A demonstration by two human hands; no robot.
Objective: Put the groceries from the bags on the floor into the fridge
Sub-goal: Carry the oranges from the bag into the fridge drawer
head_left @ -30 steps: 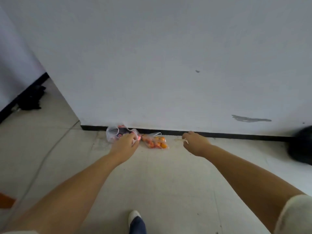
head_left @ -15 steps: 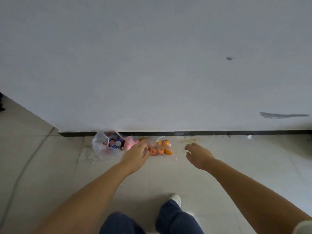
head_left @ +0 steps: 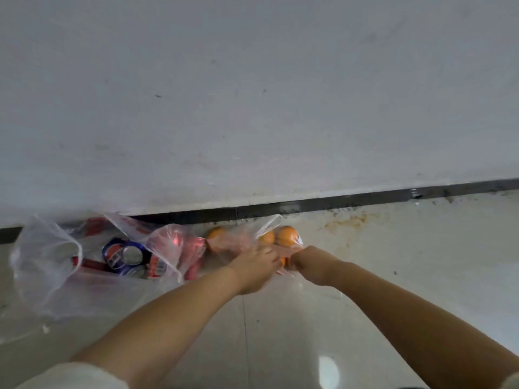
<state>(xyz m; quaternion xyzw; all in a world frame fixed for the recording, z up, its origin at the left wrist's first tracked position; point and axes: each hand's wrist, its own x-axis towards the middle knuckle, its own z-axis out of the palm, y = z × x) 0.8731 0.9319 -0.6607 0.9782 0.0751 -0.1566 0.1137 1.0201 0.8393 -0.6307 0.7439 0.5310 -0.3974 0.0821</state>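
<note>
Two thin plastic bags lie on the floor against the wall. The right bag (head_left: 233, 242) holds several oranges (head_left: 286, 235). My left hand (head_left: 258, 266) is on its near side, fingers bent down into the plastic. My right hand (head_left: 307, 262) is curled on the same bag just right of the left hand, pinching plastic below the oranges. The left bag (head_left: 45, 248) lies open and holds blue drink cans (head_left: 126, 255) and red packs (head_left: 179, 242). No fridge is in view.
A white wall with a black baseboard (head_left: 337, 202) stands right behind the bags. The pale tiled floor has a brownish stain (head_left: 351, 223) to the right of the oranges. My sleeves show at the bottom corners.
I have moved in and bent lower, so the bags look much nearer. Both hands, apart in the air before, have come together onto the orange bag.
</note>
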